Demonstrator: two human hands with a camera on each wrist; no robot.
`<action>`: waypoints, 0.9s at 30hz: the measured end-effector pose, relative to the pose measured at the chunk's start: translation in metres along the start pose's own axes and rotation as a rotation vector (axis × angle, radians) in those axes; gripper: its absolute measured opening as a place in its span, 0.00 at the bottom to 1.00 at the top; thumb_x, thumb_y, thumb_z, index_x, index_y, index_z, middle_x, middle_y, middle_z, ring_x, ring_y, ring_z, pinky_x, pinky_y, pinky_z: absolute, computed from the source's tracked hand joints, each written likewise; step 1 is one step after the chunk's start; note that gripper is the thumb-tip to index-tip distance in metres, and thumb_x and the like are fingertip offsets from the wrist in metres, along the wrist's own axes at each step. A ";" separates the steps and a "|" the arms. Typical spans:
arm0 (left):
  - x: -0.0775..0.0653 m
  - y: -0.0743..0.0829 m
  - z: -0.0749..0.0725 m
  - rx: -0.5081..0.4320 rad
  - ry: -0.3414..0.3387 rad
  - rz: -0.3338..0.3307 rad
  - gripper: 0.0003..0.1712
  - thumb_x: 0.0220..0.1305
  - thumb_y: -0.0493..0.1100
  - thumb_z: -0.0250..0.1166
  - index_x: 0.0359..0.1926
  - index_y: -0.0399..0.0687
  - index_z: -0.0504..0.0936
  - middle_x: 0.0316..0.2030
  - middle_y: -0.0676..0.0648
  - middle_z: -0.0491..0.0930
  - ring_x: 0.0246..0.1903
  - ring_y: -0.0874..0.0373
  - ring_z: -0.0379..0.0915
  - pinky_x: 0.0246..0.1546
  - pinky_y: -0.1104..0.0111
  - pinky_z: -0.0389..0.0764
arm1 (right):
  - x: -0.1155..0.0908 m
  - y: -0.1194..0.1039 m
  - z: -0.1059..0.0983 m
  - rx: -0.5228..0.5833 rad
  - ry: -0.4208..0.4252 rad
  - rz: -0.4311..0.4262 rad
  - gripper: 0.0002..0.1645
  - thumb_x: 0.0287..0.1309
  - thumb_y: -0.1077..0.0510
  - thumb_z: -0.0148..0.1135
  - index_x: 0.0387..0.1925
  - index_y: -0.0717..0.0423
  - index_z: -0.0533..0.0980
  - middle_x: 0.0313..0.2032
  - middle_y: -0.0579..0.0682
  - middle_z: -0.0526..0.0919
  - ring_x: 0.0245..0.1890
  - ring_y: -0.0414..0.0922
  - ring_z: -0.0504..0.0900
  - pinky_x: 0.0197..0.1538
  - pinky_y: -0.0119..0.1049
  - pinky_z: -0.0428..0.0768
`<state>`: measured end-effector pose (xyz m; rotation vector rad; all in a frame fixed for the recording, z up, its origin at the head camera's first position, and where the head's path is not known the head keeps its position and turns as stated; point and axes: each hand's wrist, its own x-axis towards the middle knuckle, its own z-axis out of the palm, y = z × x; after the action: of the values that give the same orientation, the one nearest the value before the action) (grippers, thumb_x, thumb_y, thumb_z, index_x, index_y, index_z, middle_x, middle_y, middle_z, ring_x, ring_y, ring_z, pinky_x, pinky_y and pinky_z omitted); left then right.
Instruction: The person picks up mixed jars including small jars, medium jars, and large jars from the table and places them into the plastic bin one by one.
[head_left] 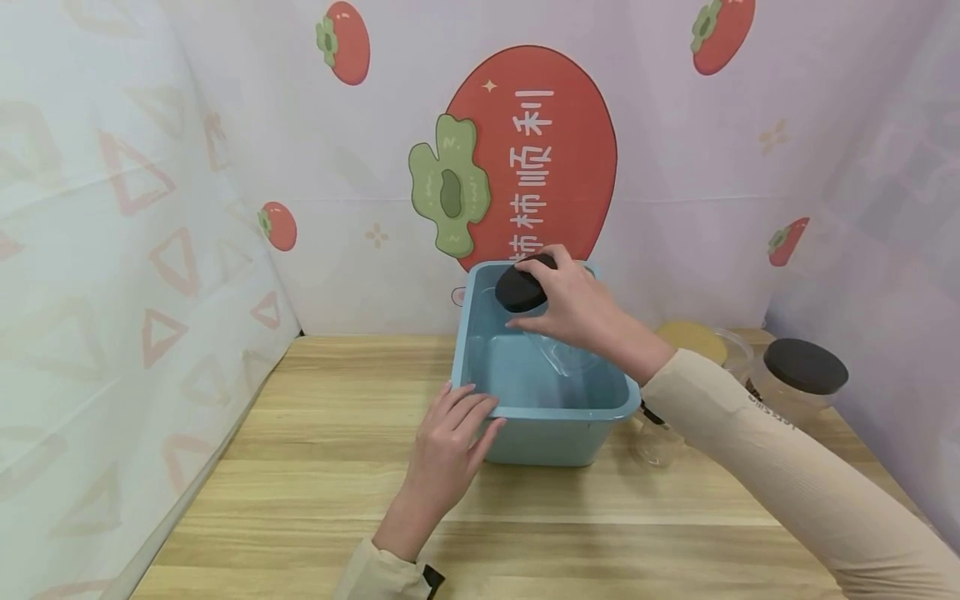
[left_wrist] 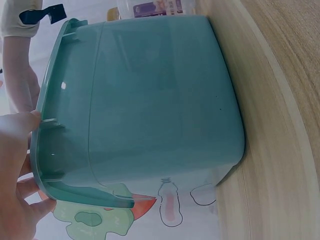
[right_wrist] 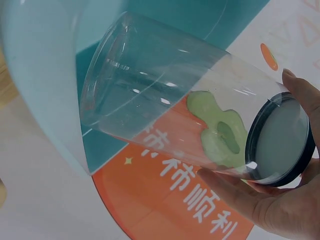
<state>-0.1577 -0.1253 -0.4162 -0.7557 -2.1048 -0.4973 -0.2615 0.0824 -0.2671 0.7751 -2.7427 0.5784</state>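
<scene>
A clear plastic jar [right_wrist: 160, 95] with a black lid [head_left: 517, 293] hangs tilted in the mouth of a blue plastic tub [head_left: 543, 442]. My right hand [head_left: 573, 304] holds it by the lid end, fingers and thumb around the lid. In the right wrist view the jar looks empty, and its base slants down into the tub. At the tub's near left corner my left hand [head_left: 452, 437] grips the rim. The left wrist view shows its fingers [left_wrist: 37, 207] hooked at the edge of the tub's rim [left_wrist: 42, 100].
Right of the tub stand a jar with a black lid [head_left: 806, 367] and a container with a yellow lid [head_left: 693, 342]. Another clear jar [head_left: 654, 448] lies close to the tub's right wall, partly hidden by my sleeve. A printed curtain [head_left: 660, 167] hangs behind the wooden table [head_left: 330, 467].
</scene>
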 end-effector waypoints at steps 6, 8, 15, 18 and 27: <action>0.000 0.000 0.000 0.007 -0.008 -0.002 0.17 0.58 0.40 0.80 0.47 0.39 0.89 0.43 0.45 0.90 0.54 0.44 0.84 0.62 0.42 0.82 | 0.000 0.002 0.005 -0.003 0.000 -0.006 0.51 0.52 0.46 0.84 0.72 0.59 0.72 0.71 0.65 0.65 0.64 0.63 0.76 0.59 0.60 0.85; 0.000 0.000 0.000 0.007 -0.009 -0.002 0.17 0.58 0.40 0.80 0.47 0.39 0.89 0.44 0.45 0.90 0.54 0.44 0.84 0.62 0.42 0.82 | -0.001 0.002 0.007 -0.005 -0.002 -0.010 0.51 0.52 0.46 0.84 0.72 0.59 0.72 0.70 0.65 0.66 0.63 0.63 0.76 0.57 0.60 0.85; -0.001 0.001 0.001 0.012 -0.009 -0.001 0.16 0.59 0.41 0.80 0.47 0.40 0.89 0.44 0.45 0.90 0.54 0.45 0.84 0.62 0.42 0.82 | -0.002 0.001 0.010 -0.012 -0.021 0.002 0.52 0.51 0.44 0.85 0.72 0.59 0.72 0.71 0.66 0.66 0.62 0.64 0.77 0.56 0.60 0.86; -0.001 0.001 0.001 0.014 -0.007 0.001 0.16 0.59 0.41 0.79 0.47 0.40 0.89 0.43 0.45 0.90 0.54 0.44 0.84 0.62 0.42 0.82 | -0.001 0.001 0.012 -0.013 -0.023 0.001 0.53 0.50 0.43 0.85 0.72 0.59 0.72 0.71 0.66 0.66 0.62 0.65 0.77 0.57 0.60 0.85; -0.001 -0.001 0.001 0.013 0.000 0.008 0.16 0.60 0.41 0.79 0.47 0.39 0.89 0.43 0.45 0.89 0.54 0.44 0.84 0.62 0.42 0.82 | -0.001 0.001 0.009 -0.006 -0.042 0.020 0.56 0.52 0.35 0.81 0.75 0.55 0.70 0.73 0.67 0.65 0.63 0.66 0.77 0.56 0.62 0.85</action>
<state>-0.1582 -0.1254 -0.4180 -0.7561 -2.1019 -0.4793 -0.2623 0.0797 -0.2759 0.7686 -2.7923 0.5639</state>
